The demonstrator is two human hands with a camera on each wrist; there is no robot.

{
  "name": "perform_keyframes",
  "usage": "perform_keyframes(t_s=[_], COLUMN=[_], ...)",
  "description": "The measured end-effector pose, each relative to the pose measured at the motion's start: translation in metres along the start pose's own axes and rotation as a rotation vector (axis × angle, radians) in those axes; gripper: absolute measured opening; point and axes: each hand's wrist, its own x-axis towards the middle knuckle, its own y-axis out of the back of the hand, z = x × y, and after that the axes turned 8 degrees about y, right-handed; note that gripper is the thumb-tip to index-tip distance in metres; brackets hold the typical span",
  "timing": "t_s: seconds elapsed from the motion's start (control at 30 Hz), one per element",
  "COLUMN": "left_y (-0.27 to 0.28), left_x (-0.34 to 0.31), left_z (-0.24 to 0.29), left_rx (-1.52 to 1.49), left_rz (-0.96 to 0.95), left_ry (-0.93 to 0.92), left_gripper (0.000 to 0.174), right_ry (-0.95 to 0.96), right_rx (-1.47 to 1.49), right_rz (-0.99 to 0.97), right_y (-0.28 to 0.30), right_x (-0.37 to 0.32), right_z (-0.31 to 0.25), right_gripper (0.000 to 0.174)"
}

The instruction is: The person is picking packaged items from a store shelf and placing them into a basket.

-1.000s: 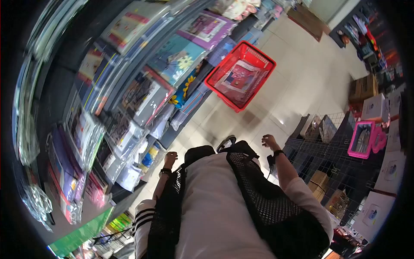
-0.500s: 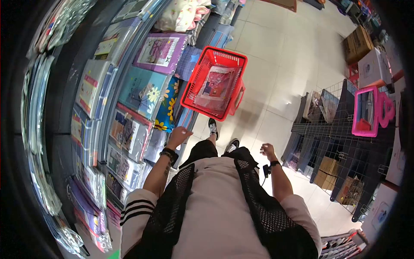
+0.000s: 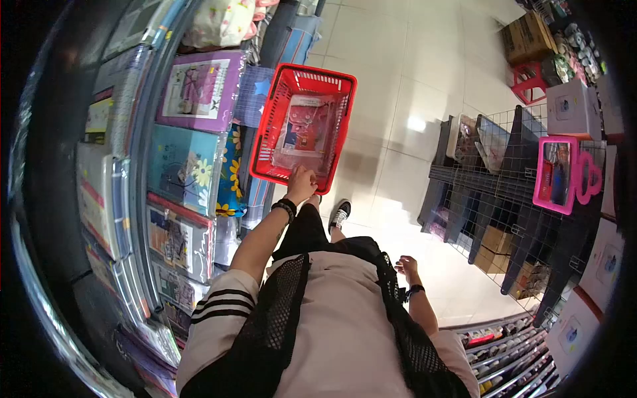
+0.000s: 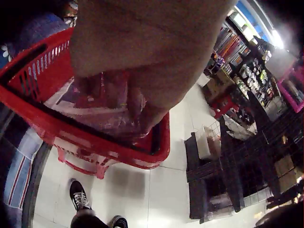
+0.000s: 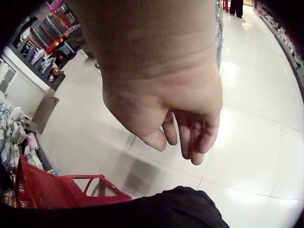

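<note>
My left hand (image 3: 302, 184) is over the near end of a red shopping basket (image 3: 264, 132), its fingers bent loosely downward. Inside the basket lies a flat, clear-wrapped package (image 3: 306, 129) with a pink and red print. From the left wrist, the hand (image 4: 147, 52) hides much of the basket's inside, and the fingers overlap the wrapped package (image 4: 102, 114). My right hand (image 3: 407, 266) hangs beside my body, away from the basket. Its fingers (image 5: 194, 147) are loosely curled around nothing in the right wrist view.
Shelves of packaged bedding (image 3: 182, 162) run along my left. On the right stand a black wire-grid rack (image 3: 494, 192), a pink-framed box (image 3: 556, 174) and white boxes (image 3: 574, 109). A brown carton (image 3: 527, 38) and a red stool (image 3: 529, 83) are farther ahead. Pale floor tiles (image 3: 371, 79) lie between.
My left hand has reached forward from beside the shelf to the basket. The basket and shelves have shifted left in the head view. My right hand still hangs at my side.
</note>
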Motion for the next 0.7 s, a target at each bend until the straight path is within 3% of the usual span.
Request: perform_keyframes(t_s=[0.1, 0.23, 0.33, 0.5, 0.63, 0.7], left_y=[-0.014, -0.031, -0.039, -0.038, -0.027, -0.02], left_x=[0.006, 0.019, 0.021, 0.027, 0.028, 0.029], left_z=[-0.002, -0.006, -0.004, -0.01, -0.018, -0.02], left_rx=[0.048, 0.05, 0.107, 0.112, -0.004, -0.109], left_rz=[-0.071, 0.024, -0.051, -0.023, -0.04, 0.107], left_ry=[0.083, 0.041, 0.077, -0.086, -0.091, -0.08], left_gripper=[0.031, 0.037, 0.032, 0.017, 0.013, 0.012], right_ry=[-0.001, -0.014, 0.006, 0.054, 0.05, 0.085], right_rx=[-0.043, -0.059, -0.077, -0.101, -0.097, -0.068], right_rz=[0.034, 0.059, 0.077, 0.073, 0.036, 0.019], right_y=[-0.001, -0.008, -0.013, -0.026, -0.035, -0.038], right_x=[-0.018, -0.032, -0.035, -0.038, -0.025, -0.022], right_z=[0.0, -0.017, -0.028, -0.047, -0.064, -0.073], right_gripper=[0.024, 0.034, 0.037, 0.037, 0.036, 0.037])
